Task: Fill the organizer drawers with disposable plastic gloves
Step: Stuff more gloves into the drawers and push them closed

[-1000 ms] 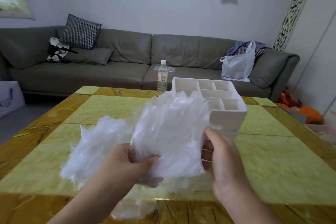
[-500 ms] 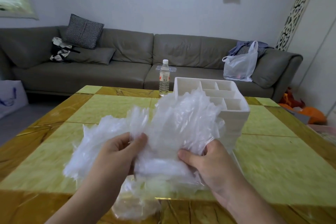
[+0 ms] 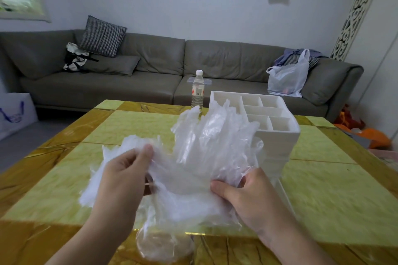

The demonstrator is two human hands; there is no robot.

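A crumpled bundle of clear disposable plastic gloves hangs above the table between both hands. My left hand pinches its left part between thumb and fingers. My right hand grips the lower right part, thumb on top. Behind the bundle stands the white organizer with open top compartments and stacked drawers on its front; the gloves hide its left side and the lower drawers. More clear plastic lies on the table under my hands.
The yellow and amber tiled table stretches all around. A water bottle stands at its far edge, left of the organizer. A grey sofa with cushions and a plastic bag lies beyond.
My hands have drawn apart, spreading the glove bundle wider. My right hand shifted from the bundle's side to gripping its lower right edge; my left hand moved left and up.
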